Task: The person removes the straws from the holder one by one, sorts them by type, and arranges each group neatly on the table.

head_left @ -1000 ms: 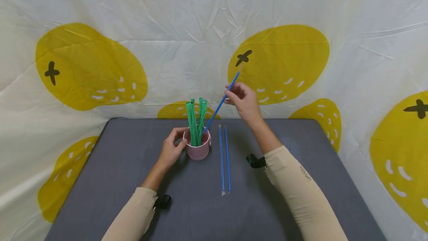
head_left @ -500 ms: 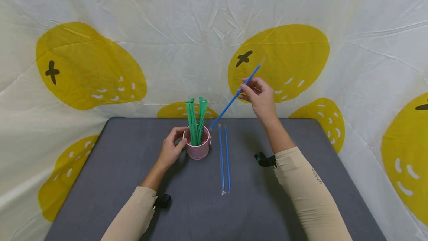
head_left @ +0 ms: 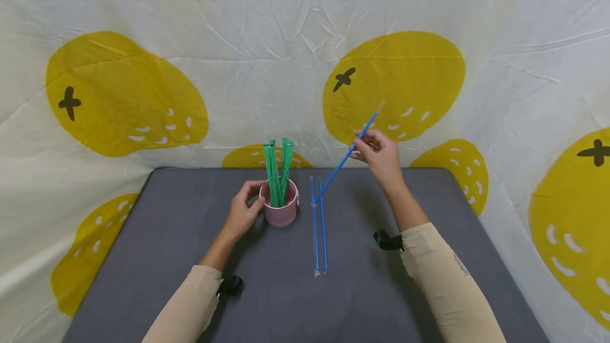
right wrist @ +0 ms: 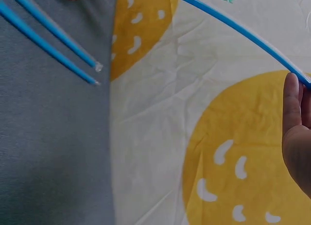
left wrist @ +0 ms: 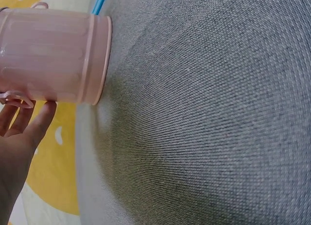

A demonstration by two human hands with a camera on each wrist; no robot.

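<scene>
1. Right grip pinches one blue straw between thumb and fingers, to the right of the pink bucket and higher than its rim.
2. The held straw is tilted: its upper end points away from the bucket, and its lower end comes down outside it, on the right. In the head view this lower end overlaps the two lying straws; whether it touches them, I cannot tell.
3. Left grip holds the bucket at its left side, the fingers bent around the wall and the thumb near the rim.
4. The bucket is upright. Several green strips stand inside it, leaning a little and rising well above its rim; their exact number I cannot tell.
5. The two lying straws are just right of the bucket, side by side with a narrow gap, and clear wrapping shows at their ends.
6. Under the bucket is the grey tabletop; behind the bucket hangs a pale cloth with big yellow shapes.
</scene>
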